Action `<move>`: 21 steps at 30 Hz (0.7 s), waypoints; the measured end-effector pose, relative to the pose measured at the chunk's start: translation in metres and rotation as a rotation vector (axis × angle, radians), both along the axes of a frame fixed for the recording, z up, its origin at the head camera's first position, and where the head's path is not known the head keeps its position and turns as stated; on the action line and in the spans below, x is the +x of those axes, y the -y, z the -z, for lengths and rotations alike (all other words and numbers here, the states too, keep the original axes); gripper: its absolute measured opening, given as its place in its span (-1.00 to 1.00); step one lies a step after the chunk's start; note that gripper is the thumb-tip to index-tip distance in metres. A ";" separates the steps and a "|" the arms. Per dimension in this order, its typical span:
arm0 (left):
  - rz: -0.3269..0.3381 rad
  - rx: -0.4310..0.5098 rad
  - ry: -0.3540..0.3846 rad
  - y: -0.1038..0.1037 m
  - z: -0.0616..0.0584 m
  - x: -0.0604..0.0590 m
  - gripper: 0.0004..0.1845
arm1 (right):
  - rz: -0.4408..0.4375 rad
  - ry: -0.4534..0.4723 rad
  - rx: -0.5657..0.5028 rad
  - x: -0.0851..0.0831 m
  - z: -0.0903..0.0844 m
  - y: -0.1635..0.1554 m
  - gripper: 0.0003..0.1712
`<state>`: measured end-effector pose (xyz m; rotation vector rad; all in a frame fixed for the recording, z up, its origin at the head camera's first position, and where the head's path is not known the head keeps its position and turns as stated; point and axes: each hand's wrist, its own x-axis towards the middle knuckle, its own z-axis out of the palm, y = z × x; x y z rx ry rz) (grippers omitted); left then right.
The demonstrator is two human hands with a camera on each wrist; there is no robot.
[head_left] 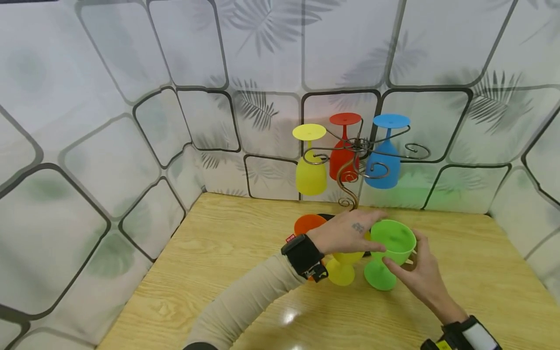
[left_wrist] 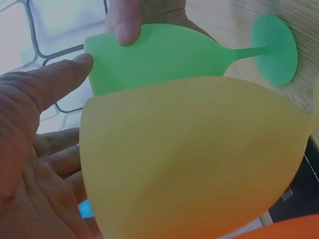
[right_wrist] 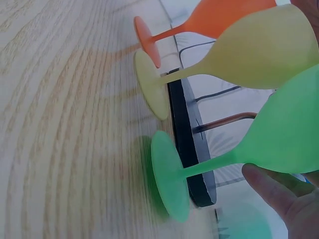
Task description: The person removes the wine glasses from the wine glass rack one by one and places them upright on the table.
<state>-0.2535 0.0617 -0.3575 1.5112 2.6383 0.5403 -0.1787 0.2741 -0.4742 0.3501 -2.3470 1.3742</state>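
In the head view a green plastic goblet (head_left: 395,238) is upright at the right end of a row; I cannot tell whether its foot fully touches the table. My right hand (head_left: 422,272) holds its bowl from the right, thumb in front and fingers round the far side. My left hand (head_left: 347,231) reaches over a yellow goblet (left_wrist: 189,154), its thumb at the green rim and its other fingers extended behind. An orange goblet (head_left: 309,223) stands left of the yellow one, partly covered by the left wrist.
Behind the row rises a curled metal rack (head_left: 350,187) on a black base (right_wrist: 187,134). Upside down on it hang a yellow goblet (head_left: 311,175), a red goblet (head_left: 343,163) and a blue goblet (head_left: 384,167). Patterned cloth walls (head_left: 262,63) enclose the wooden table (head_left: 197,253).
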 end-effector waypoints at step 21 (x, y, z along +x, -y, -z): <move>-0.022 0.027 -0.017 0.013 -0.005 0.008 -0.26 | 0.058 -0.052 0.087 0.007 0.010 -0.002 0.00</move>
